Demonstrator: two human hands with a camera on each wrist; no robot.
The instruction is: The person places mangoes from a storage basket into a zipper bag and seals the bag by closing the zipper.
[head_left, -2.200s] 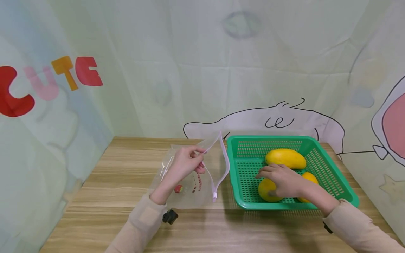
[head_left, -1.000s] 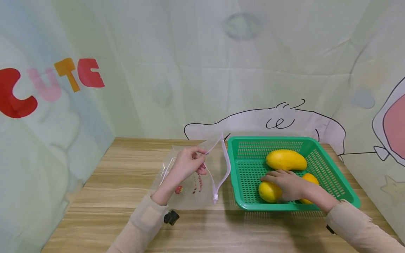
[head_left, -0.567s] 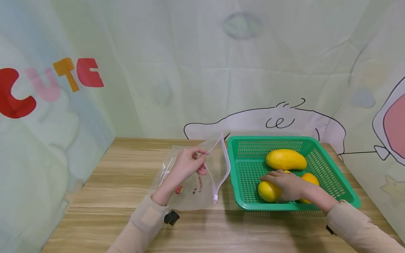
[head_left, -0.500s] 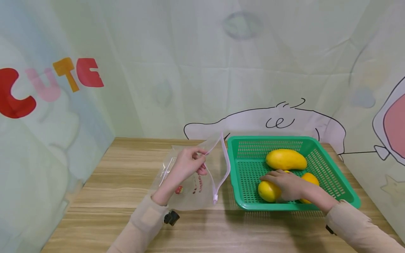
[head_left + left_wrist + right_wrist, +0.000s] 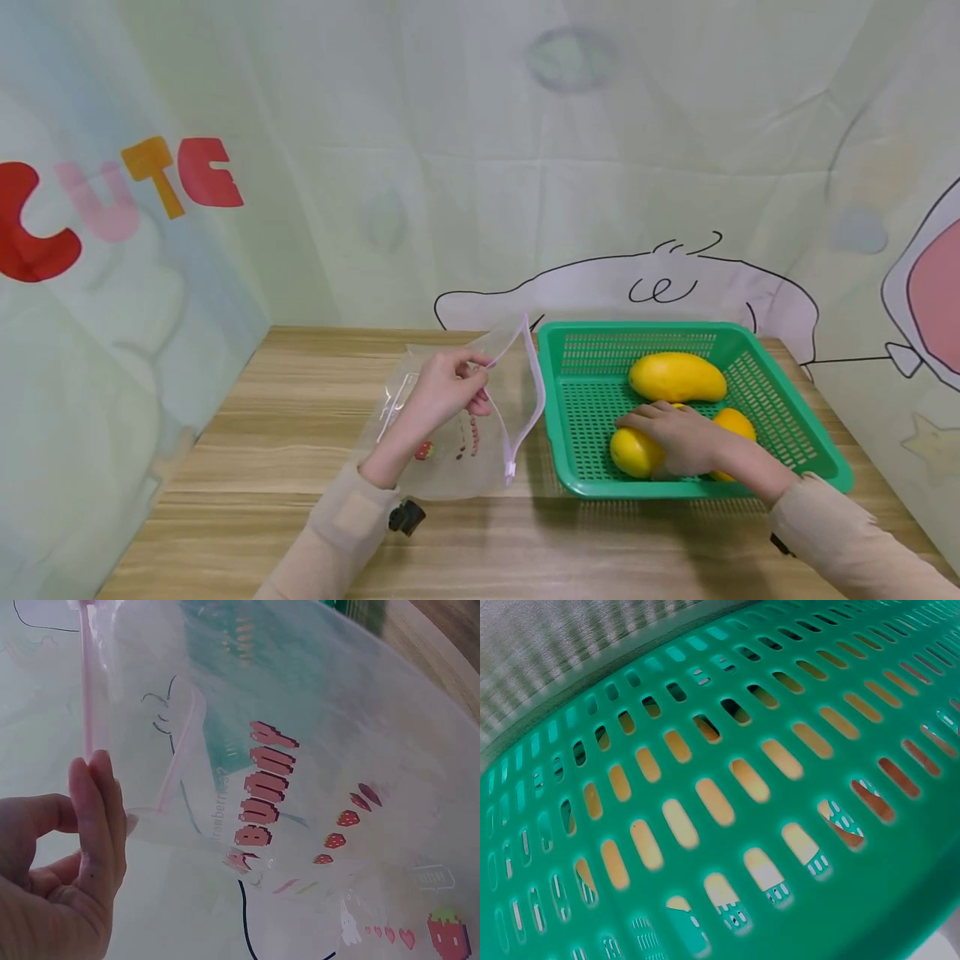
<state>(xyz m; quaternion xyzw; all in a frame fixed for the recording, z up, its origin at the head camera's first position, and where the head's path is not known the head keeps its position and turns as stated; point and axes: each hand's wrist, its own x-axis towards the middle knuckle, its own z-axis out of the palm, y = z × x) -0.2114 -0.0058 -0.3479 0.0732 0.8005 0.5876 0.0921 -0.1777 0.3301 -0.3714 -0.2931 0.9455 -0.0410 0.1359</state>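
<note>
The left hand (image 5: 447, 389) pinches the mouth edge of a clear zip bag (image 5: 487, 442); the right hand (image 5: 681, 439) grips a yellow mango (image 5: 635, 453) inside the green basket (image 5: 645, 327). The left wrist view resolves the bag's red lettering (image 5: 264, 780) and strawberry prints (image 5: 335, 841), both unreadable from the head. The right wrist view shows slotted basket wall (image 5: 885, 900), with yellow fruit (image 5: 716, 802) behind it. The bag's pink-edged mouth gapes toward the basket. The gripped mango is smooth, partly covered by fingers; a longer mango (image 5: 677, 377) lies behind it.

backdrop (image 5: 450, 192): pale green, creased | multicoloured CUTE lettering (image 5: 147, 154) at left | table (image 5: 262, 417): brown wood grain
</note>
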